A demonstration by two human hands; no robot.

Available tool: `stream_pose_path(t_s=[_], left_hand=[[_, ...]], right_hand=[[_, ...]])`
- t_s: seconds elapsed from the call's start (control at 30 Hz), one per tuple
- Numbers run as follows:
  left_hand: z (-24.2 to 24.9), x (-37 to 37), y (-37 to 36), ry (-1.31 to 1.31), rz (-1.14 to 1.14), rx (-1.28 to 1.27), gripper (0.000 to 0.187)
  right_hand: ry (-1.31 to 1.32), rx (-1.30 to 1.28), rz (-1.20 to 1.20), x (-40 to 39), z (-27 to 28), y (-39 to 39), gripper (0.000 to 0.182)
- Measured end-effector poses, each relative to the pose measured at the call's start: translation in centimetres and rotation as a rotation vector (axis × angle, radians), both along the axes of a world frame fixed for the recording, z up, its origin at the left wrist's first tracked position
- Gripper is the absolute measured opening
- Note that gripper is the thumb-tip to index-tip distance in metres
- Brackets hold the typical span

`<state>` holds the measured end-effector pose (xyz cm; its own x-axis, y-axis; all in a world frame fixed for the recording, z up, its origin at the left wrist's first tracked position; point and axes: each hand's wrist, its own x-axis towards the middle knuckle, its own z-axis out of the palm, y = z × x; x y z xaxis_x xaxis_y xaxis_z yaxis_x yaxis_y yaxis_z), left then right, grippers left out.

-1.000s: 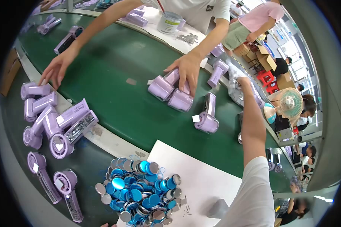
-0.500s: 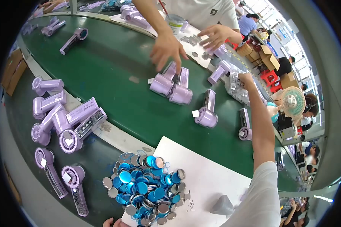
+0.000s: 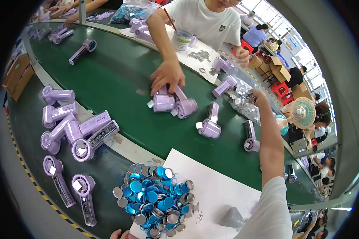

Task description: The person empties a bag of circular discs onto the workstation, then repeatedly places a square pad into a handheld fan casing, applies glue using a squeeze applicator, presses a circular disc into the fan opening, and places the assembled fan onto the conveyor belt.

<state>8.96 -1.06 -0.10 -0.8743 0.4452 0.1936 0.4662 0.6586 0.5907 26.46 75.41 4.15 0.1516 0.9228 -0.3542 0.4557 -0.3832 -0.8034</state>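
My right hand (image 3: 260,98) reaches across the belt to a clear plastic bag (image 3: 245,104) filled with small silvery pieces. Its fingers are curled at the bag's opening, and what they pinch is hidden. At the bottom edge, only the fingertips of my left hand (image 3: 121,235) show, beside a white board (image 3: 215,179); their grip is cut off by the frame. On that board lies a heap of round metal discs (image 3: 151,197), some with blue film. Nearest my right forearm is a lilac handheld fan body (image 3: 251,137) on the belt.
Across the green belt (image 3: 119,75), a co-worker's hand (image 3: 167,75) touches two lilac fan bodies (image 3: 175,104). More fan bodies (image 3: 79,131) lie at left. A grey pyramid-shaped block (image 3: 232,217) sits on the board. Beyond are a tin with a brush (image 3: 182,40) and a desk fan (image 3: 303,112).
My view has shifted slightly. The co-worker's one hand has come down onto the two fan bodies, while the other has drawn back from the metal discs. My right hand stays at the bag.
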Motion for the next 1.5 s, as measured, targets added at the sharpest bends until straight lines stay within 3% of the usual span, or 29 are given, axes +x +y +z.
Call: stream_pose_path(t_s=[0.13,0.23,0.27,0.4,0.5,0.53,0.57,0.63,0.7,0.87,0.93,1.0,1.1,1.17,1.3,1.4,1.5], left_hand=[[0.0,0.0,0.2,0.043,-0.023,0.014,0.013],[0.2,-0.1,0.3,0.076,-0.031,0.045,0.013],[0.3,-0.1,0.3,0.085,-0.032,0.056,0.013],[0.9,-0.4,-0.6,0.056,-0.006,0.05,0.013],[1.8,0.2,-1.3,0.035,-0.018,-0.004,0.011],[1.1,0.7,-2.7,-0.051,-0.043,-0.023,0.027],[-0.3,0.7,-3.0,-0.06,-0.024,0.015,0.022],[-3.9,0.9,-2.6,-0.07,0.011,0.108,0.013],[-3.0,0.8,-2.3,-0.089,-0.011,0.08,0.013],[-2.7,0.8,-1.9,-0.1,-0.027,0.198,0.019],[-1.9,0.8,-2.1,-0.102,-0.035,0.199,0.025],[-0.8,2.3,-1.9,-0.109,-0.092,0.258,0.024],[-1.8,4.3,-2.0,0.06,-0.525,0.216,0.029],[-0.8,6.9,0.9,0.062,-0.782,0.243,0.038],[0.4,9.1,3.8,0.009,-0.909,0.241,0.062],[0.1,9.4,4.6,0.07,-0.964,0.221,0.068],[-0.1,9.3,5.4,0.069,-0.976,0.178,0.069]], right_hand=[[0.145,0.17,-0.053,2.0,-1.5,3.1,0.018],[0.351,-0.009,-0.056,0.9,2.8,-1.4,0.014],[0.528,-0.133,0.007,2.9,1.4,0.8,0.012],[0.733,-0.107,-0.094,2.6,1.0,-2.9,0.015],[0.847,-0.115,-0.049,2.2,3.2,-7.4,0.017],[0.843,-0.152,0.16,3.3,3.3,-8.1,0.017],[0.737,-0.03,0.261,3.6,3.6,-10.1,0.017],[0.755,-0.084,0.381,3.8,5.3,-16.1,0.018],[0.62,0.05,0.312,0.9,8.3,-27.7,0.021],[0.303,-0.262,0.344,-0.6,7.2,-44.1,0.022],[0.225,-0.291,0.374,-0.9,5.7,-49.0,0.023],[0.167,-0.095,0.442,-1.2,2.7,-52.6,0.022],[-0.029,0.582,0.468,-2.5,-2.9,-56.6,0.018],[-0.101,0.715,0.449,-3.2,-3.8,-58.5,0.02],[-0.256,0.612,0.492,-3.0,-1.1,-61.1,0.03],[-0.265,0.752,0.703,-0.7,-0.8,-60.4,0.044],[-0.271,0.542,0.962,0.7,1.5,-59.9,0.049]])
